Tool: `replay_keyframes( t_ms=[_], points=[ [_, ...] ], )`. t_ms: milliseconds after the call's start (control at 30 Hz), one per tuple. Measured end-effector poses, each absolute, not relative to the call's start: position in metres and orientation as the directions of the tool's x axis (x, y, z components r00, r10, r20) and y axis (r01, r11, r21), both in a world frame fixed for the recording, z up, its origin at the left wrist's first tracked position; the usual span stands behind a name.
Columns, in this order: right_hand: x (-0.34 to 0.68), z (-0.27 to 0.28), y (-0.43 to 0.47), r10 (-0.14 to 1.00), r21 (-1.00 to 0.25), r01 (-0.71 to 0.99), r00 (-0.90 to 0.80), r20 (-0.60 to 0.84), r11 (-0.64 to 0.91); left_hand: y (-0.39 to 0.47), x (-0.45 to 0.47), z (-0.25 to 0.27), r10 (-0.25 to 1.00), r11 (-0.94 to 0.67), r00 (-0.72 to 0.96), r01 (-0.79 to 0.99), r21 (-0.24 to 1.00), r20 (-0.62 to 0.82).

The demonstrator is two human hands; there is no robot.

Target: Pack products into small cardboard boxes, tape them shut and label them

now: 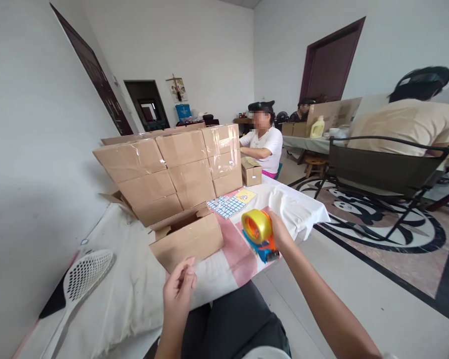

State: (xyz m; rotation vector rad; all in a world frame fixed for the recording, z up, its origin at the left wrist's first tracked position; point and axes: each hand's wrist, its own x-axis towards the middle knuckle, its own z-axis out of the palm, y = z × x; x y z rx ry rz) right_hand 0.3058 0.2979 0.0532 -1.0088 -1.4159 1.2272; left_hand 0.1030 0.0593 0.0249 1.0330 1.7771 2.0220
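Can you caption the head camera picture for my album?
Right hand holding a yellow-and-orange tape dispenser; left hand near an open, rectangular brown cardboard box.

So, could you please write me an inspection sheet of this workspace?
Surface: white-and-pink cloth, creased toward the right.
Job's things: box, its top open; tape dispenser, off the box.
Clutter: wall of boxes behind; small box and patterned sheet nearby; white swatter at left.
Hands: right hand grips the dispenser; left hand is at the box's near side, fingers curled, contact unclear.
Cables: nothing seen.
Surroundings: seated person beyond the small box; another person in a chair at right.
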Motion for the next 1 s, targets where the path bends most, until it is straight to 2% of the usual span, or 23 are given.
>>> replay_keyframes(
  t_ms=[100, 167, 333, 400, 433, 467, 533, 567, 667, 800, 933, 1000],
  points=[
    [0.276, 0.05, 0.345, 0.986, -0.992, 0.076, -0.142, 0.086, 0.097, 0.061, 0.098, 0.036, 0.656, -0.218, -0.701, 0.181, 0.959, 0.281],
    [0.265, 0.045, 0.362, 0.987, -0.987, 0.103, -0.113, 0.113, 0.125, 0.062, 0.097, 0.043, 0.675, -0.194, -0.696, 0.153, 0.969, 0.245],
    [0.27, 0.035, 0.349, 0.969, -0.971, 0.128, 0.114, 0.219, 0.204, 0.067, 0.095, 0.05, 0.673, -0.155, -0.707, 0.152, 0.976, 0.217],
    [0.277, 0.039, 0.321, 0.936, -0.945, 0.119, 0.144, 0.321, 0.306, 0.07, 0.091, 0.048, 0.681, -0.138, -0.699, 0.172, 0.975, 0.219],
    [0.279, 0.043, 0.302, 0.916, -0.92, 0.106, 0.102, 0.387, 0.377, 0.071, 0.09, 0.047, 0.688, -0.127, -0.691, 0.186, 0.974, 0.222],
    [0.28, 0.05, 0.281, 0.892, -0.89, 0.073, -0.012, 0.451, 0.451, 0.072, 0.088, 0.046, 0.696, -0.118, -0.681, 0.205, 0.972, 0.228],
    [0.277, 0.067, 0.24, 0.809, -0.854, -0.014, -0.31, 0.499, 0.521, 0.072, 0.087, 0.044, 0.716, -0.114, -0.652, 0.245, 0.963, 0.251],
    [0.272, 0.076, 0.223, 0.759, -0.839, -0.05, -0.4, 0.515, 0.543, 0.072, 0.088, 0.043, 0.726, -0.123, -0.635, 0.259, 0.958, 0.265],
    [0.253, 0.098, 0.194, 0.675, -0.873, -0.129, -0.584, 0.451, 0.471, 0.07, 0.093, 0.043, 0.749, -0.181, -0.591, 0.253, 0.95, 0.3],
    [0.229, 0.1, 0.189, 0.655, -0.919, -0.14, -0.663, 0.364, 0.369, 0.069, 0.1, 0.047, 0.765, -0.2, -0.566, 0.248, 0.948, 0.309],
    [0.217, 0.093, 0.191, 0.618, -0.884, -0.224, -0.645, 0.449, 0.41, 0.071, 0.105, 0.047, 0.765, -0.183, -0.565, 0.27, 0.946, 0.309],
    [0.218, 0.094, 0.194, 0.628, -0.854, -0.271, -0.585, 0.513, 0.444, 0.071, 0.107, 0.044, 0.743, -0.085, -0.63, 0.249, 0.965, 0.228]
  ],
)
